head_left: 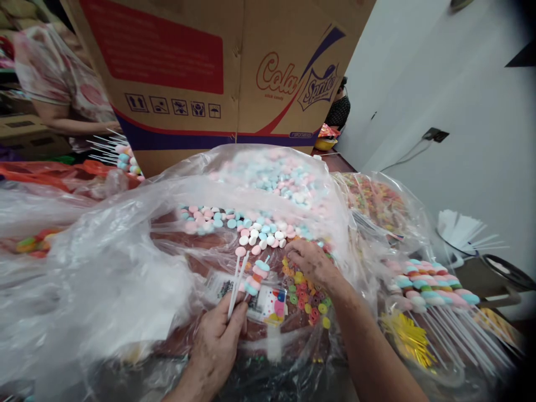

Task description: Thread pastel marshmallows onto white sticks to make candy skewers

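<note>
My left hand (220, 338) is closed round thin white sticks (238, 279) and a candy skewer (255, 278). Pink, blue and orange-red soft pieces are threaded on the skewer, its tip pointing up. My right hand (312, 262) reaches over the ring-shaped gummies (304, 290), its fingers bent and close together by the marshmallows. Whatever its fingertips pinch, if anything, is hidden. Pink, white and blue marshmallows (262, 235) spill from the mouth of a clear plastic bag (188, 173). Under the skewer lies a small printed packet (274, 304).
Behind the bag stands a tall cardboard box (238, 72). Finished candy skewers (438, 285) lie at the right, near yellow ties (408, 338) and a bag of gummies (377, 198). Loose plastic film (104, 279) covers the left. Another person (62, 84) works at the far left.
</note>
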The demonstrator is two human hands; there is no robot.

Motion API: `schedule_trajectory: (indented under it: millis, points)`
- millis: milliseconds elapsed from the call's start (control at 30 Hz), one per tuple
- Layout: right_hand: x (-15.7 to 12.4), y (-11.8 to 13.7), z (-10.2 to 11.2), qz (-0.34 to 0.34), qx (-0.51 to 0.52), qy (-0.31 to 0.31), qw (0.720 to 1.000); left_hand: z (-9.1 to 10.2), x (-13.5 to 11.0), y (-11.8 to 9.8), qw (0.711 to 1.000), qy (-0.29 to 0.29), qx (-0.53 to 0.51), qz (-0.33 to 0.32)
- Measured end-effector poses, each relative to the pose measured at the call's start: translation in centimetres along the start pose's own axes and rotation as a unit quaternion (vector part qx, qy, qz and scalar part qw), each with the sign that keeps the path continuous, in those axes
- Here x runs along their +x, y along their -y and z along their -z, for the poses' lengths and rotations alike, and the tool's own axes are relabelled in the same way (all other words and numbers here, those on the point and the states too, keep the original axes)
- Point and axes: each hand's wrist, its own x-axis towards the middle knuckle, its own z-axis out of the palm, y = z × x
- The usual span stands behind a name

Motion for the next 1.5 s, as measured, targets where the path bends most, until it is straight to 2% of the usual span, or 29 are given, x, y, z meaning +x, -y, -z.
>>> schedule_trajectory:
  millis: [133, 333, 400, 467, 567, 633, 667, 733, 800, 900, 1033, 1367, 1433, 1500]
  points:
    - [-0.1, 0.5, 0.3, -0.005, -0.012, 0.017, 1.000, 0.0, -0.2, -0.4, 1.000, 0.000, -0.001, -0.002]
    - [0.0, 2.3, 0.3, -0.047, -0.123, 0.060, 0.989, -0.1, -0.2, -0.2, 1.000, -0.014, -0.006, 0.003]
    - [-0.3, 2.8, 0.0, -0.052, -0.152, 0.055, 0.986, -0.1, -0.2, 0.0, 1.000, -0.004, 0.003, 0.000]
    - [-0.6, 2.9, -0.3, -0.050, -0.142, 0.018, 0.988, 0.0, -0.1, 0.1, 1.000, 0.000, 0.013, -0.001]
    - [-1.1, 2.6, -0.9, -0.061, -0.040, -0.061, 0.995, 0.2, 0.0, -0.1, 1.000, 0.001, 0.028, -0.007]
    - [-1.2, 2.4, -1.0, -0.080, 0.099, -0.094, 0.988, 0.2, 0.0, -0.3, 0.999, 0.014, 0.035, -0.012]
    - [-1.3, 2.3, -1.1, -0.088, 0.185, -0.103, 0.973, 0.3, 0.0, -0.4, 0.999, 0.022, 0.040, -0.013]
    - [-1.4, 2.6, -1.2, -0.094, 0.347, -0.114, 0.926, 0.3, 0.0, -0.7, 0.998, 0.028, 0.054, -0.020]
    - [-1.4, 3.2, -1.4, -0.091, 0.449, -0.122, 0.880, 0.3, -0.1, -0.8, 0.996, 0.036, 0.069, -0.031]
    - [-1.6, 4.5, -1.8, -0.088, 0.508, -0.126, 0.848, 0.2, 0.0, -0.8, 0.995, 0.047, 0.076, -0.042]
    - [-1.8, 5.4, -2.2, -0.081, 0.540, -0.134, 0.827, 0.1, 0.1, -0.7, 0.995, 0.048, 0.078, -0.028]
    - [-2.3, 5.2, -2.8, -0.061, 0.542, -0.155, 0.824, 0.0, 0.0, -0.8, 0.995, 0.033, 0.090, -0.037]
    - [-2.4, 5.1, -3.0, -0.047, 0.513, -0.163, 0.842, 0.0, 0.0, -0.8, 0.995, 0.040, 0.082, -0.034]
    - [-2.5, 5.0, -3.1, -0.018, 0.459, -0.174, 0.871, 0.0, 0.0, -0.7, 0.996, 0.045, 0.076, -0.024]
